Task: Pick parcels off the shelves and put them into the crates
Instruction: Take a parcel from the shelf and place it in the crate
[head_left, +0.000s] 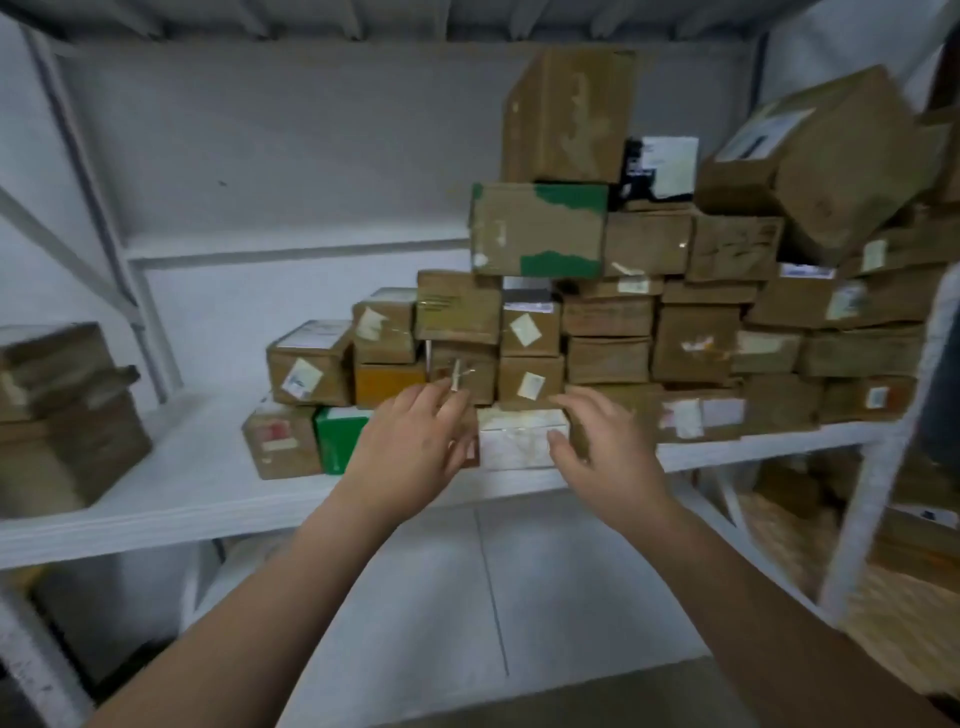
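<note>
From my remote seat, the move turns on the white oblong cardboard parcel (511, 441). It lies in the bottom row of the stack on the white shelf board (171, 483), right at the board's front edge. I use that parcel as the landmark.

The left hand (415, 447) is just left of it and the right hand (602, 447) is just right of it, so it sits straight ahead in the gap between them. Both hands are spread, fingers loosely apart, and neither holds anything. The right thumb overlaps the parcel's right end, and the left fingertips reach its left end. The blur stops me telling whether either one touches it. Neither hand looks clearly nearer, though I judge the right has the slight edge.

The parcel's long axis runs left to right along the shelf edge. Its long front face points out towards me and its short ends point at the two hands.

A brown cardboard box with a white label (530, 382) rests directly on top of it. A green box (337, 439) stands further left, beyond the left hand.

I judge a straight pull towards me, with one hand on each end, suits this layout.
</note>
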